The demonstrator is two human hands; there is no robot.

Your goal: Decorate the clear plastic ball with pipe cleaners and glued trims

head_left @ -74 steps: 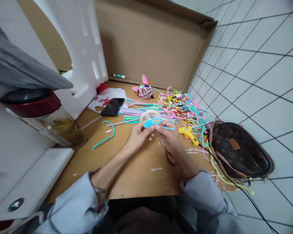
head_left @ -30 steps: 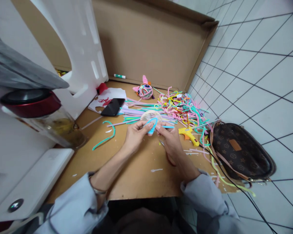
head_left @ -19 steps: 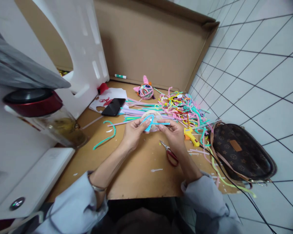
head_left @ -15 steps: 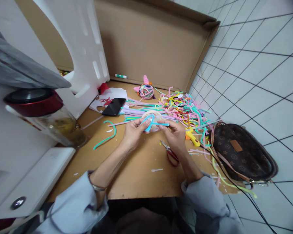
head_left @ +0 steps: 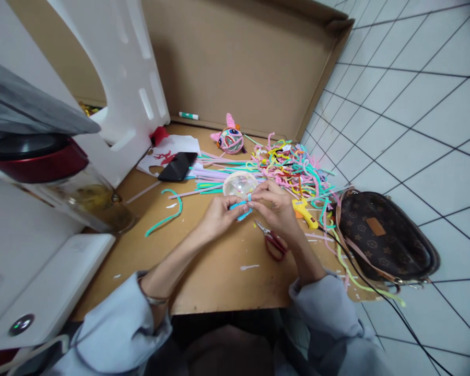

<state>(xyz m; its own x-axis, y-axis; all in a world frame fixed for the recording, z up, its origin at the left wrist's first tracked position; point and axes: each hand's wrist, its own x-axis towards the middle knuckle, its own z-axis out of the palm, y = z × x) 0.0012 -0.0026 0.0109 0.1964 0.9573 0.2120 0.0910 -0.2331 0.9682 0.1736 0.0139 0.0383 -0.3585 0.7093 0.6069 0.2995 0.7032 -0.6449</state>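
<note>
I have both hands close together, on the near side of the clear bowl (head_left: 233,185): the left hand (head_left: 218,214) pinches a ribbed blue piece (head_left: 240,211) by its side, the right hand (head_left: 276,207) nips its upper end. If either grip slackens, I judge the ribs could spring loose; too hard a tug could warp them. Right of the bowl and nearer lie scissors (head_left: 273,243), which a dropped right hand could knock.
</note>
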